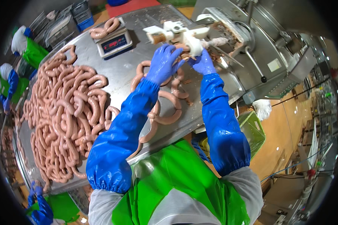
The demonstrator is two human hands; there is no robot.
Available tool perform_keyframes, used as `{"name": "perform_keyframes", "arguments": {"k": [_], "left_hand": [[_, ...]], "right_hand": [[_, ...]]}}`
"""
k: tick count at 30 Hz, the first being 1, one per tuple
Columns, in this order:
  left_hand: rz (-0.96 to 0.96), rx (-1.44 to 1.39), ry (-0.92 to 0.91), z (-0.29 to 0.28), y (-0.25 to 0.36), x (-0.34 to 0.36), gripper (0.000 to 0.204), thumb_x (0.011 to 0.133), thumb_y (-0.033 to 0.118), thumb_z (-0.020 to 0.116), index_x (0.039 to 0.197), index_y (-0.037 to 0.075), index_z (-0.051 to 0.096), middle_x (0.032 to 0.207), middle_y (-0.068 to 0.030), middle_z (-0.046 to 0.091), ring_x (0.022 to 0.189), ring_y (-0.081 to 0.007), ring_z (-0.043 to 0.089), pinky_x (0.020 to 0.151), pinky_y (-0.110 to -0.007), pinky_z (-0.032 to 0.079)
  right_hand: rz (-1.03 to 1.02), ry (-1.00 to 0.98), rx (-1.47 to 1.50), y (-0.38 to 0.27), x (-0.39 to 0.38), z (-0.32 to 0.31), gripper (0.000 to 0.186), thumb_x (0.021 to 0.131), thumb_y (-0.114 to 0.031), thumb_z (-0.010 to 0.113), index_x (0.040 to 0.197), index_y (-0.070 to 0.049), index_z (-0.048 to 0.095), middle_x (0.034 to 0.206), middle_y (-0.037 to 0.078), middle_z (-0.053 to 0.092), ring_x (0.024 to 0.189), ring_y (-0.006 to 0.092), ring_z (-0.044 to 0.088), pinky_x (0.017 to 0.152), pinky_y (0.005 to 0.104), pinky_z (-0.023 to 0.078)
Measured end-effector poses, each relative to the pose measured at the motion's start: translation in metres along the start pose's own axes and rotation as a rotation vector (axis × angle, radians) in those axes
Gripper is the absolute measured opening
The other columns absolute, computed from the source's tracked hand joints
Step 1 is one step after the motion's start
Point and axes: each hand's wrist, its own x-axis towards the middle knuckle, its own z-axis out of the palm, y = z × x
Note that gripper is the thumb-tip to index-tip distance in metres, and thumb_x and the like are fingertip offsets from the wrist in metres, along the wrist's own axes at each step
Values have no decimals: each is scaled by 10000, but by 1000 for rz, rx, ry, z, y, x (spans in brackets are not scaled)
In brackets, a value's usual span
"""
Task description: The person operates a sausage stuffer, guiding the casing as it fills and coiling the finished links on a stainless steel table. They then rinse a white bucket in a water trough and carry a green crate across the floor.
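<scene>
In blue gloves, both my hands work at a white plastic fitting (193, 42) on the end of a stuffing machine (234, 33). My left hand (162, 64) is closed round a pale pink sausage (182, 47) just left of the fitting. Tucked under the fitting's lower edge, my right hand (204, 63) has curled fingers; what they grip is hidden. To the fitting's right, a nozzle (218, 42) carries whitish, bunched casing. Linked sausages (171, 108) lie in loops on the steel table (122, 84) below my left hand and beside its forearm.
A big heap of sausages (64, 112) covers the table's left. Behind it stands a scale (116, 44) bearing a few sausage links (105, 28). A black-knobbed lever (256, 65) juts from the machine. A lined yellow-green bin (253, 131) stands right of the table. Co-workers are at the left.
</scene>
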Motion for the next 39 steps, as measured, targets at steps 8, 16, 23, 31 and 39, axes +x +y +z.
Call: {"name": "perform_keyframes", "arguments": {"k": [8,16,23,31,39], "left_hand": [[-393,107,-378,47,-8,10,353,812,432,617,1067,188,605,882,-125,639,806,-322,620,681,-440,490],[-312,191,-337,54,-8,14,339,812,395,621,1070,182,574,849,-117,631,781,-325,612,652,-441,487],[-288,253,-359,51,-3,18,316,807,385,623,1033,168,583,829,-111,631,776,-315,613,649,-437,481],[-271,213,-280,59,-1,20,260,789,379,639,936,166,609,775,-107,626,728,-308,600,611,-433,468],[-357,198,-374,59,-8,18,531,764,463,656,1176,141,560,819,-168,622,752,-348,586,642,-454,449]], "right_hand": [[-141,437,-322,-48,-35,-55,469,906,-427,486,1271,-134,493,1250,51,528,1037,209,535,855,347,450],[-318,475,-766,-75,-8,-32,369,910,-348,461,1130,-73,573,1083,82,633,1017,199,584,837,340,464],[-433,501,-844,-101,-12,-38,368,889,-341,497,1130,-79,588,1112,82,619,1059,197,574,845,364,465],[-468,520,-819,-152,-17,-61,316,862,-293,524,1077,-87,628,1042,53,643,976,180,601,785,331,465],[12,121,-597,-43,-26,-34,355,885,-251,537,1203,-96,562,1162,60,591,1038,185,573,860,386,470]]}}
